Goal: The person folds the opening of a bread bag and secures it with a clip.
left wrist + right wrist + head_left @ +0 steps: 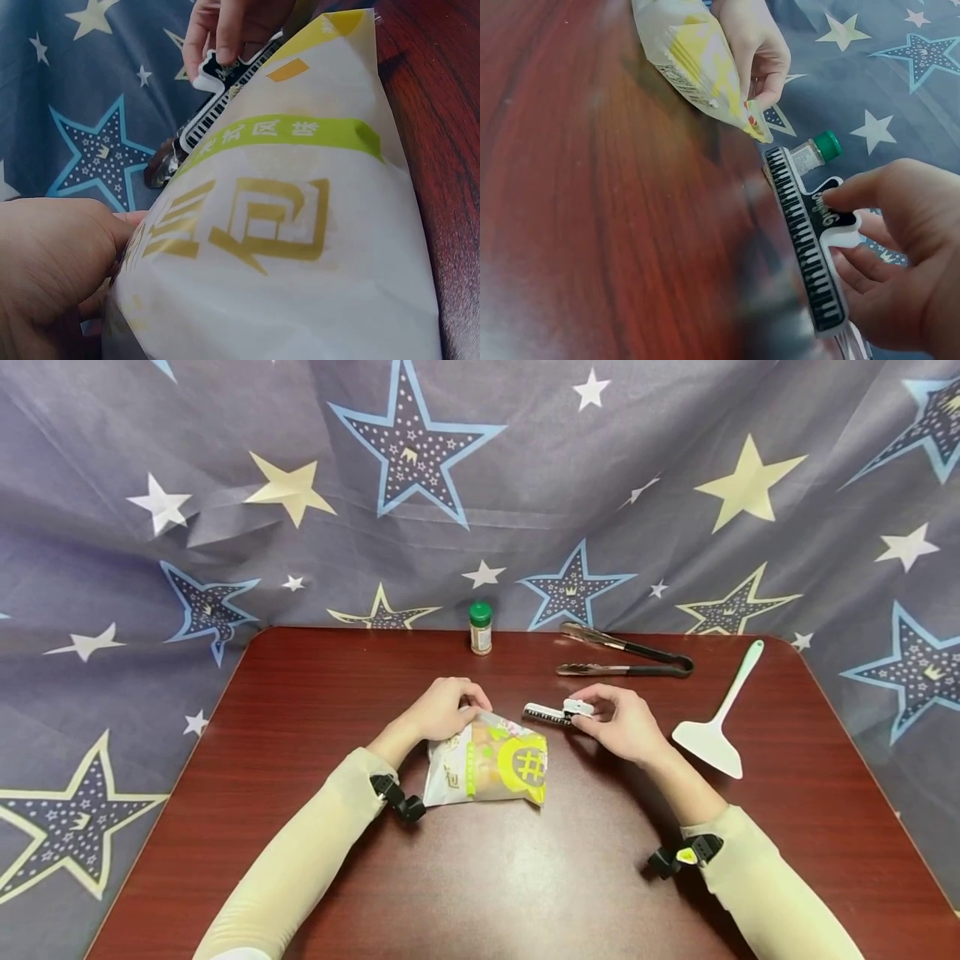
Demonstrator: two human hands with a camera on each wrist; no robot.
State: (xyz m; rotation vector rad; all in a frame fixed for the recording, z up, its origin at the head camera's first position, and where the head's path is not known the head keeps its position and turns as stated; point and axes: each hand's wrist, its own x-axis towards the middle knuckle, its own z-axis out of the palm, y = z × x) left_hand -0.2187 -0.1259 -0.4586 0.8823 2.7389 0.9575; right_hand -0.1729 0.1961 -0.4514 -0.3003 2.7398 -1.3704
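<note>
A white and yellow-green bread bag stands tilted on the table, gold characters on its side. My left hand pinches the top edge of this bag between thumb and fingers, as the right wrist view also shows. Just right of the bag, my right hand holds a clip with a black-and-white piano-key pattern, thumb on one face and fingers behind. The clip's long edge points toward the bag, apart from it. In the left wrist view the bag hides part of the clip and most of the left fingers.
Behind the hands stands a green-capped seasoning bottle. Metal tongs with black handles lie at the back right. A white spatula lies to the right of the right hand. A star-patterned cloth hangs behind the dark red table.
</note>
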